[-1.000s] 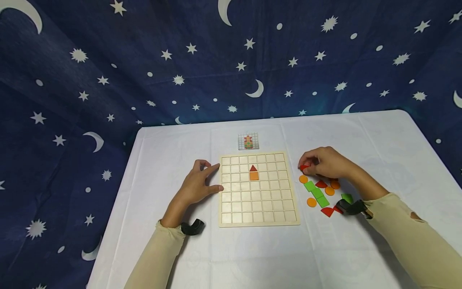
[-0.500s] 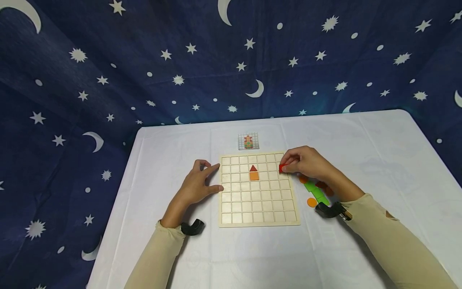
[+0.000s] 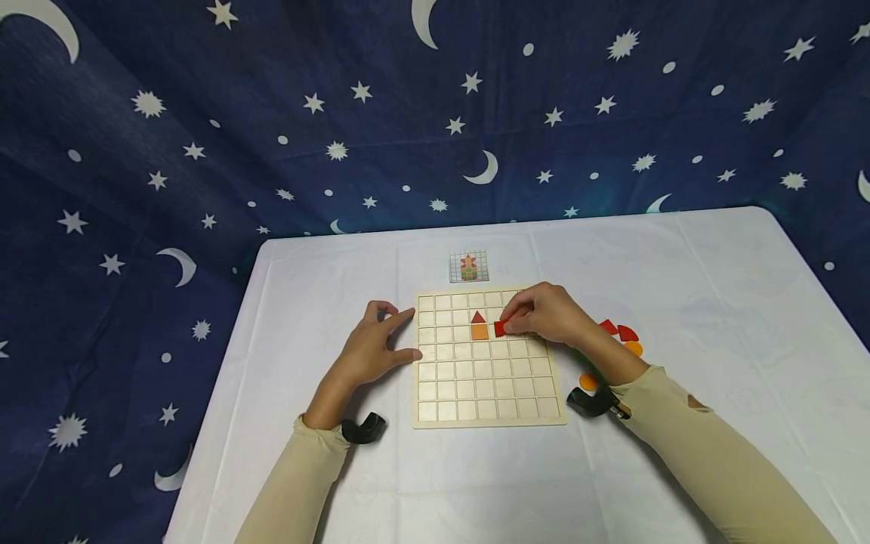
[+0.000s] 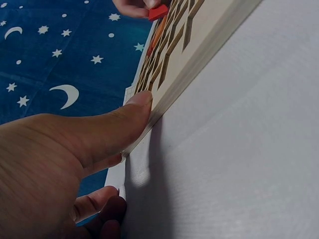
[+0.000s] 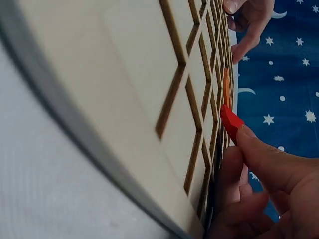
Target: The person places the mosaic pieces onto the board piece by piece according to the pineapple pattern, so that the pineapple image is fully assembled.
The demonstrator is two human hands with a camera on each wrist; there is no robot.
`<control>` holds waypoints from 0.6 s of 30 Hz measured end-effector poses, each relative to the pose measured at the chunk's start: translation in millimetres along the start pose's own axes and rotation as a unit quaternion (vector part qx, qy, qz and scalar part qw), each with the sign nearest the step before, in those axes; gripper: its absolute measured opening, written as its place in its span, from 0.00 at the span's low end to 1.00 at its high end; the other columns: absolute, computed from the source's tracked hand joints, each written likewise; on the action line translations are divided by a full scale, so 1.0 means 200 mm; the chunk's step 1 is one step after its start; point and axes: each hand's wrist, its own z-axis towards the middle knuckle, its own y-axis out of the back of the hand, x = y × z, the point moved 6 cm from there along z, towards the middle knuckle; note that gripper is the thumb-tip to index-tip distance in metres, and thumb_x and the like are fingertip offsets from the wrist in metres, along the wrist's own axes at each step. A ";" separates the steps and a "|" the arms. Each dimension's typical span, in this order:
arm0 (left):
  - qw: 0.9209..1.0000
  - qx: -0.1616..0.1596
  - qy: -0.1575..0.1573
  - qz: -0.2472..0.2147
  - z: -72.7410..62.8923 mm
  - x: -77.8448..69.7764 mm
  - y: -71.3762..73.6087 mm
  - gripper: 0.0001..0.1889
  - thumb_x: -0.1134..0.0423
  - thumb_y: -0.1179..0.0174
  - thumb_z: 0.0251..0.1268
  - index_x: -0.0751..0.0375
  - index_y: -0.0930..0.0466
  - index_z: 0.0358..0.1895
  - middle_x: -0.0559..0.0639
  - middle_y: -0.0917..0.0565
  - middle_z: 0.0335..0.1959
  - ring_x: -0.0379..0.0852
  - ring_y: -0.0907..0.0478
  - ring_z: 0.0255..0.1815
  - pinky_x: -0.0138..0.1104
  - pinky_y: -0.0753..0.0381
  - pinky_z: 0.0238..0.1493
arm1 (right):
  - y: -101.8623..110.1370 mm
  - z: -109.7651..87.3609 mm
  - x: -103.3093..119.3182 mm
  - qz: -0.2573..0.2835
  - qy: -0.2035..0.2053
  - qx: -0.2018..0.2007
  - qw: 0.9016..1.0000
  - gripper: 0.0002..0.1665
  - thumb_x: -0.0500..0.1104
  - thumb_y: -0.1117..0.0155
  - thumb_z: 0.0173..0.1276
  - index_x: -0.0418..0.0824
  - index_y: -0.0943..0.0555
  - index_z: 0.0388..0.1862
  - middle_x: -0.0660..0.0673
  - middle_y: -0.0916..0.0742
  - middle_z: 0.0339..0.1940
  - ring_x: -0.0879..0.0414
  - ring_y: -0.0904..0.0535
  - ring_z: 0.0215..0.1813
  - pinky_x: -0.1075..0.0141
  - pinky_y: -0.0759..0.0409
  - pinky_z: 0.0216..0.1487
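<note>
My left hand (image 3: 370, 346) steadies the left edge of a wooden grid board (image 3: 472, 390), thumb and index finger stretched out. In the left wrist view its thumb (image 4: 137, 107) presses on the board's rim. The right hand (image 3: 549, 315) pinches a small red tile (image 3: 499, 329) between thumb and fingers, low over the grid. In the right wrist view the tile (image 5: 231, 122) is tilted, its lower edge close to the cells. Just left of it, a red triangle (image 3: 478, 317) sits in one cell, directly above an orange square (image 3: 479, 332) in another.
A small card (image 3: 468, 266) with a coloured grid pattern lies behind the board. To the right, red quarter-round pieces (image 3: 627, 333) and orange discs (image 3: 633, 348) lie loose on the white cloth; the right forearm hides the green pieces there. A starry curtain (image 3: 381, 113) hangs behind.
From the loose pieces, the right hand has carried the red tile leftward over the board, to beside the orange square. The left hand stays put.
</note>
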 end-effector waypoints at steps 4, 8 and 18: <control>1.000 0.000 0.002 -0.001 0.00 0.00 0.00 0.42 0.46 0.23 0.55 0.52 0.28 0.74 0.59 0.33 0.63 0.52 0.29 0.45 0.42 0.28 0.47 | -0.02 0.01 0.01 -0.034 0.020 -0.001 0.999 0.03 0.42 0.21 0.58 0.50 0.08 0.31 0.54 0.12 0.25 0.55 0.20 0.36 0.60 0.26 0.41; 1.000 0.000 0.002 -0.002 0.00 0.00 0.00 0.42 0.46 0.23 0.55 0.52 0.28 0.74 0.59 0.33 0.63 0.51 0.29 0.44 0.41 0.29 0.46 | -0.04 0.02 0.02 -0.059 0.029 -0.012 0.998 0.03 0.43 0.20 0.57 0.51 0.09 0.28 0.55 0.13 0.23 0.55 0.22 0.38 0.61 0.28 0.41; 1.000 0.001 0.002 -0.003 0.00 0.00 0.00 0.42 0.47 0.24 0.56 0.52 0.28 0.74 0.59 0.33 0.63 0.51 0.29 0.45 0.41 0.29 0.46 | -0.04 0.01 0.04 -0.077 0.046 -0.014 0.996 0.06 0.43 0.21 0.59 0.48 0.09 0.36 0.53 0.14 0.28 0.55 0.23 0.40 0.61 0.29 0.44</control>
